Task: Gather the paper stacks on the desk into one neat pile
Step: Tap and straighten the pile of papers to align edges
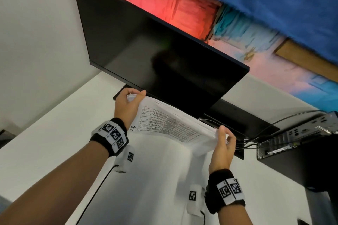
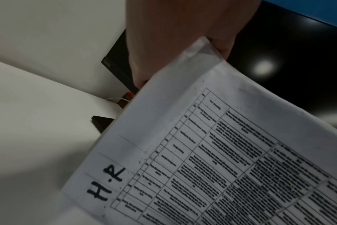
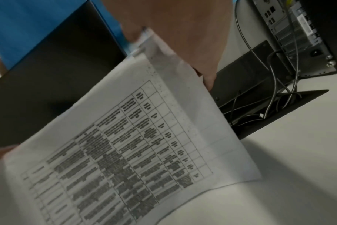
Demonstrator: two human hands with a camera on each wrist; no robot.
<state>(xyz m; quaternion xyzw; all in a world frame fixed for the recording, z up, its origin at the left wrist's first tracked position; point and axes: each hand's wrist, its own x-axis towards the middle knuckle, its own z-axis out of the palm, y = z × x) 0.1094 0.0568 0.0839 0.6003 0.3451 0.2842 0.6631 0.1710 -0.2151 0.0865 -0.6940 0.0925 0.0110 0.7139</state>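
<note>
L hand (image 1: 126, 105) gripped the far-left corner of the paper stack (image 1: 170, 126), thumb on top, fingers curled under. R hand (image 1: 224, 149) clamped the right edge the same way. I had the stack held between both hands, tilted, above the white worktop (image 1: 54, 133), just in front of the dark monitor (image 1: 155, 51). Top sheet: printed table, handwritten "H.R" (image 2: 106, 184) in margin; table text too blurred to read.
</note>
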